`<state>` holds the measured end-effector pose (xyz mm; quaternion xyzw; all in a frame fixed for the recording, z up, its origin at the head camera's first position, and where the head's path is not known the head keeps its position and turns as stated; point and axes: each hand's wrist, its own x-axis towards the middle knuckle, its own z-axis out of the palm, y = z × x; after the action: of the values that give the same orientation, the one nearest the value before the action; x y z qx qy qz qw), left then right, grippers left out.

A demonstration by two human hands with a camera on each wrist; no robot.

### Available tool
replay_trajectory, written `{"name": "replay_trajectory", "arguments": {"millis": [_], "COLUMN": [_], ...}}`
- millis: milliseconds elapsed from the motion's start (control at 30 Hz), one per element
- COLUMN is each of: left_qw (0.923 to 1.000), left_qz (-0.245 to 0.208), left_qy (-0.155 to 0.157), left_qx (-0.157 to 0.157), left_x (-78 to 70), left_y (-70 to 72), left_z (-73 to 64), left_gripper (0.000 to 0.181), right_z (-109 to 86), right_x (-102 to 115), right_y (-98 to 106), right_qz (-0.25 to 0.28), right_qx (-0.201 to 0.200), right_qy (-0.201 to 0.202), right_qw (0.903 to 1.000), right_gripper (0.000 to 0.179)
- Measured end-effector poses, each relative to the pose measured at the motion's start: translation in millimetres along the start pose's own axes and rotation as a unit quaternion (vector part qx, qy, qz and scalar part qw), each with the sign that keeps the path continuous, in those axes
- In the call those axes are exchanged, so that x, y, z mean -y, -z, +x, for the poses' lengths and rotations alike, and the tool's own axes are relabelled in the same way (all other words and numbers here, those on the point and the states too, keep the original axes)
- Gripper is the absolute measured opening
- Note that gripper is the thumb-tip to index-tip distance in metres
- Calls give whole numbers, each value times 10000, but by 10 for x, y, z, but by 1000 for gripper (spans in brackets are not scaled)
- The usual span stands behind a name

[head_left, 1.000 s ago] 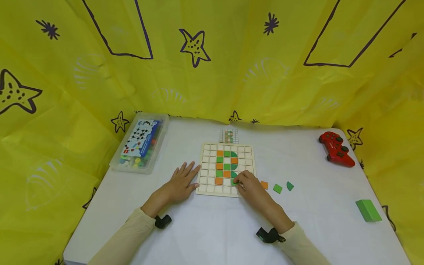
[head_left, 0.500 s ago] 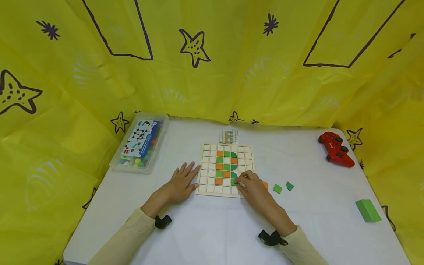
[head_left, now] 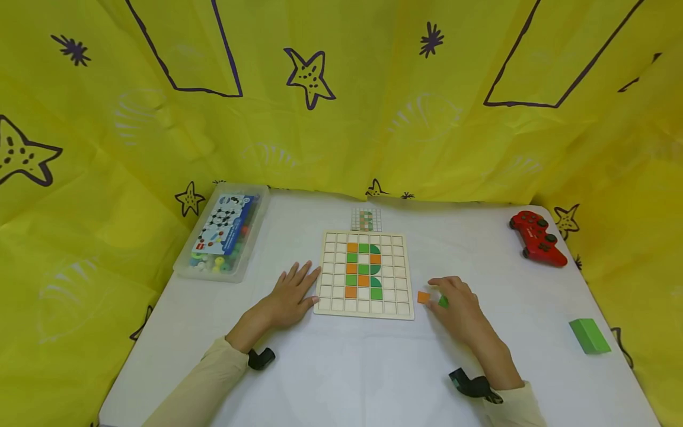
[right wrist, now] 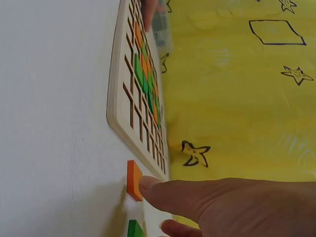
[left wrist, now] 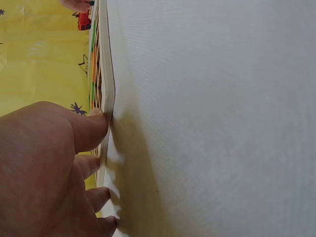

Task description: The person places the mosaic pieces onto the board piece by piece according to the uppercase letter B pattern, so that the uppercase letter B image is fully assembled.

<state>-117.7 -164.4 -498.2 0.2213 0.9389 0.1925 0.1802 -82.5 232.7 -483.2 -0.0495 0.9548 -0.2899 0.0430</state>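
In the head view, a pale wooden grid board (head_left: 395,295) holds orange and green square tiles and dark green curved ones in its cells. My left hand (head_left: 286,298) lies spread at its left edge; in the left wrist view the thumb (left wrist: 91,129) touches the rim. My right hand (head_left: 460,308) is over loose tiles right of the board, thumb and index finger apart. The thumb tip meets or overlaps an orange square tile (right wrist: 133,181); contact is unclear. A green square tile (head_left: 443,301) shows between thumb and fingers, partly covered.
Behind the board lies a small printed pattern card (head_left: 366,220). A clear plastic box (head_left: 221,234) of colored pieces stands at the left. On the right are a red game controller (head_left: 538,239) and a green block (head_left: 589,336). Yellow patterned cloth (head_left: 341,142) surrounds the table.
My right hand has let go of the green square tile on the board and moved right to the loose tiles, now covering the curved green one. My left hand stays put.
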Motion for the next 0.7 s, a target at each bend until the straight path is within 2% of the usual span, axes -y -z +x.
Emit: {"name": "replay_trajectory", "arguments": {"millis": [133, 267, 367, 500, 700], "left_qw": [10000, 9999, 9999, 10000, 10000], "left_qz": [-58, -72, -30, -11, -9], "left_qy": [-50, -93, -75, -45, -33], "left_qx": [-56, -91, -86, -76, -64], "left_x": [-8, -25, -32, -27, -19], "left_y": [3, 6, 8, 8, 5], "left_z": [-5, -13, -26, -32, -23], "left_gripper": [69, 68, 68, 68, 68], "right_z": [-16, -74, -125, -141, -129], "right_x": [-110, -242, -327, -363, -303], "right_y": [79, 211, 301, 291, 114], "right_qz": [-182, -118, -70, -50, -39], "right_qx": [185, 315, 334, 258, 68], "right_qy": [-271, -634, -765, -652, -130], "right_qw": [9993, 9974, 9965, 9975, 9999], "right_gripper": [51, 57, 57, 48, 25]}}
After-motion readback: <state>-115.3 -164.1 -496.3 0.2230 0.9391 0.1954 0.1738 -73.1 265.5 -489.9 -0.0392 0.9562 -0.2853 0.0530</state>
